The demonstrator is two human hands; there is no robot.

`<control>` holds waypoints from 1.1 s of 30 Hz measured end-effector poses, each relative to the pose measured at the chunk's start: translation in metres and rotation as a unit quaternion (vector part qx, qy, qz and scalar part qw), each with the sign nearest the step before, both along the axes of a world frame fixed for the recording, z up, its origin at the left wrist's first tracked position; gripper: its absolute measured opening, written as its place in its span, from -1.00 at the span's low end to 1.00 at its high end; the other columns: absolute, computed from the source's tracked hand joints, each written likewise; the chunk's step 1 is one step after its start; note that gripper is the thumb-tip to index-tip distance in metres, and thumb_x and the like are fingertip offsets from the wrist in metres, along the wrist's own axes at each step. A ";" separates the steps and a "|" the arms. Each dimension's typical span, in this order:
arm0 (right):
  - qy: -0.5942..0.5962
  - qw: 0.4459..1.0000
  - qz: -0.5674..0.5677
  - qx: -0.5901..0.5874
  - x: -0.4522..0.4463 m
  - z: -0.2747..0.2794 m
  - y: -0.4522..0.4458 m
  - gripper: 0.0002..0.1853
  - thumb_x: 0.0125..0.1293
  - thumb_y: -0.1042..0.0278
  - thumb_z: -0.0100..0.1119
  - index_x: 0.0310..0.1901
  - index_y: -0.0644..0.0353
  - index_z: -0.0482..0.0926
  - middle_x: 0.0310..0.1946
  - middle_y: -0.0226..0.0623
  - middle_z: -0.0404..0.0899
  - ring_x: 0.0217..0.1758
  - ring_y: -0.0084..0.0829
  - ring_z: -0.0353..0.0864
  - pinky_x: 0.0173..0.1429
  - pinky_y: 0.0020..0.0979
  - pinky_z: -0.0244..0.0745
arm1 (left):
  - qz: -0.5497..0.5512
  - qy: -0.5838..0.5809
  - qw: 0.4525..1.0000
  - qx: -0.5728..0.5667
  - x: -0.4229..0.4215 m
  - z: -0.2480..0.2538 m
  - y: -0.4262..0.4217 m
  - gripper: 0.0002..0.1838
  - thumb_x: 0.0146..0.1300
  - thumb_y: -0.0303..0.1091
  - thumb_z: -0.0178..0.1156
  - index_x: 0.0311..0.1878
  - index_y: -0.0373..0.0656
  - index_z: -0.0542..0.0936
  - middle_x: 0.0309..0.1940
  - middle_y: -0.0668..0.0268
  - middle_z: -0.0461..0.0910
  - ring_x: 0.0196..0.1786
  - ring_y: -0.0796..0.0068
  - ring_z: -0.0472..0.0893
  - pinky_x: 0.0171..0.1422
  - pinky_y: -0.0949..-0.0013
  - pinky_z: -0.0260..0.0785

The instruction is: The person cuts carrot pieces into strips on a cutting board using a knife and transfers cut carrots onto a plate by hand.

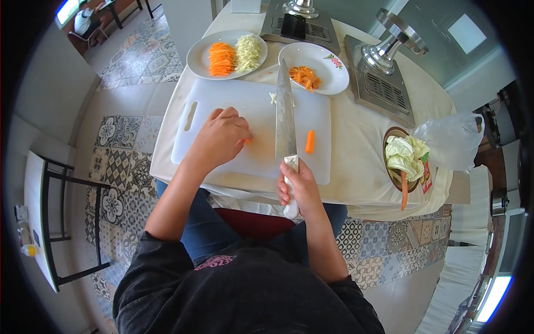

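My right hand [300,183] is wrapped round the white handle of a large kitchen knife [285,119], its broad blade pointing away from me over the white cutting board [222,94]. My left hand [222,136] is closed above the board's left half, its fingertips pinching a small orange carrot piece [247,142] that is mostly hidden. To the right of the blade lies a carrot stick [310,141]. A few pale shreds [273,98] rest by the blade near the board's far edge.
Behind the board stand a plate [196,58] of shredded carrot and pale shreds and a flowered plate [334,78] with carrot peelings. Metal stands [384,94], one bearing a dark phone [293,26], are farther back. At right are a bowl [387,142] of cabbage and a plastic bag [453,139].
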State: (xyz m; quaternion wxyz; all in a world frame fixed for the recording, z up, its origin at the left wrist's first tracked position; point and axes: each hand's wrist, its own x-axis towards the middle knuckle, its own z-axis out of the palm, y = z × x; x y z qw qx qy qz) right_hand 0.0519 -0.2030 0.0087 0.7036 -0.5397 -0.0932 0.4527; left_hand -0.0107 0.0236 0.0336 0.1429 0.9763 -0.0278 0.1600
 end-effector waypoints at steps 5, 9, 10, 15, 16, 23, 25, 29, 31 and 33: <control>0.000 1.000 0.001 0.002 0.000 0.000 -0.001 -0.76 0.50 0.14 0.09 -0.11 0.10 0.32 -0.65 -0.47 0.32 -0.71 -0.63 0.32 -0.62 -0.49 0.30 | -0.046 0.007 0.998 0.029 0.000 0.002 0.005 -0.89 -0.03 -0.44 0.34 -0.39 -0.07 0.64 -0.32 0.47 0.61 -0.01 0.40 0.53 0.19 0.24 0.35; 0.001 1.000 0.002 0.004 0.000 -0.001 -0.002 -0.75 0.50 0.13 0.10 -0.12 0.09 0.32 -0.65 -0.47 0.32 -0.71 -0.63 0.32 -0.62 -0.49 0.30 | -0.078 0.015 0.991 0.107 0.004 0.002 0.006 -0.86 -0.05 -0.43 0.33 -0.44 -0.07 0.54 -0.36 0.45 0.54 -0.09 0.41 0.51 0.12 0.27 0.38; 0.002 1.000 0.003 0.004 0.000 -0.001 -0.002 -0.75 0.50 0.13 0.10 -0.12 0.08 0.31 -0.65 -0.47 0.32 -0.71 -0.63 0.32 -0.62 -0.49 0.30 | -0.091 0.009 0.989 0.115 0.006 0.001 0.007 -0.85 -0.05 -0.43 0.33 -0.44 -0.07 0.52 -0.37 0.44 0.52 -0.12 0.41 0.51 0.09 0.28 0.39; -0.001 1.000 -0.005 0.017 -0.003 -0.002 -0.006 -0.74 0.51 0.12 0.10 -0.11 0.09 0.31 -0.64 -0.46 0.32 -0.72 -0.64 0.31 -0.63 -0.51 0.29 | -0.135 -0.043 0.977 0.159 0.012 -0.007 0.011 -0.82 -0.06 -0.44 0.33 -0.38 -0.07 0.53 -0.34 0.43 0.52 -0.17 0.40 0.53 -0.01 0.30 0.43; -0.003 1.000 -0.009 0.017 -0.004 -0.002 -0.008 -0.74 0.51 0.12 0.10 -0.11 0.10 0.31 -0.64 -0.46 0.32 -0.72 -0.64 0.31 -0.63 -0.52 0.29 | -0.136 -0.077 0.977 0.143 0.014 -0.008 0.010 -0.82 -0.05 -0.44 0.33 -0.36 -0.07 0.54 -0.34 0.43 0.52 -0.17 0.40 0.54 -0.02 0.29 0.43; -0.040 0.998 -0.035 -0.044 -0.014 0.005 -0.042 -0.75 0.53 0.11 0.06 -0.14 0.09 0.31 -0.64 -0.43 0.34 -0.73 -0.63 0.33 -0.65 -0.52 0.29 | -0.051 -0.168 0.984 0.029 -0.003 -0.031 -0.022 -0.83 0.00 -0.47 0.38 -0.30 -0.11 0.64 -0.25 0.42 0.65 -0.04 0.37 0.60 0.05 0.27 0.43; -0.062 0.996 -0.036 -0.057 -0.015 0.006 -0.054 -0.75 0.53 0.11 0.06 -0.15 0.09 0.32 -0.64 -0.43 0.34 -0.73 -0.63 0.34 -0.65 -0.53 0.30 | -0.011 -0.198 0.980 -0.018 -0.014 -0.040 -0.032 -0.83 0.00 -0.48 0.41 -0.30 -0.13 0.66 -0.21 0.40 0.68 0.01 0.35 0.61 0.10 0.24 0.42; -0.115 0.985 -0.023 -0.128 -0.017 0.017 -0.061 -0.74 0.54 0.17 0.03 -0.09 0.24 0.37 -0.64 -0.44 0.36 -0.70 -0.65 0.33 -0.60 -0.54 0.31 | 0.073 -0.204 0.974 -0.060 -0.033 -0.042 -0.045 -0.83 0.01 -0.46 0.43 -0.28 -0.10 0.69 -0.15 0.40 0.70 0.06 0.31 0.60 0.19 0.18 0.36; -0.181 0.966 0.018 -0.181 -0.017 0.023 -0.061 -0.73 0.54 0.20 0.02 -0.11 0.28 0.36 -0.65 -0.42 0.38 -0.70 -0.63 0.36 -0.59 -0.51 0.34 | 0.114 -0.202 0.970 -0.068 -0.035 -0.044 -0.046 -0.82 0.03 -0.44 0.43 -0.26 -0.08 0.70 -0.14 0.40 0.70 0.07 0.30 0.59 0.22 0.15 0.33; -0.214 0.950 0.053 -0.221 -0.019 0.029 -0.059 -0.73 0.54 0.22 0.02 -0.12 0.31 0.36 -0.66 -0.39 0.40 -0.69 -0.61 0.39 -0.58 -0.49 0.36 | 0.147 -0.196 0.966 -0.077 -0.034 -0.050 -0.045 -0.80 0.04 -0.42 0.43 -0.22 -0.06 0.70 -0.12 0.41 0.69 0.10 0.28 0.57 0.25 0.13 0.30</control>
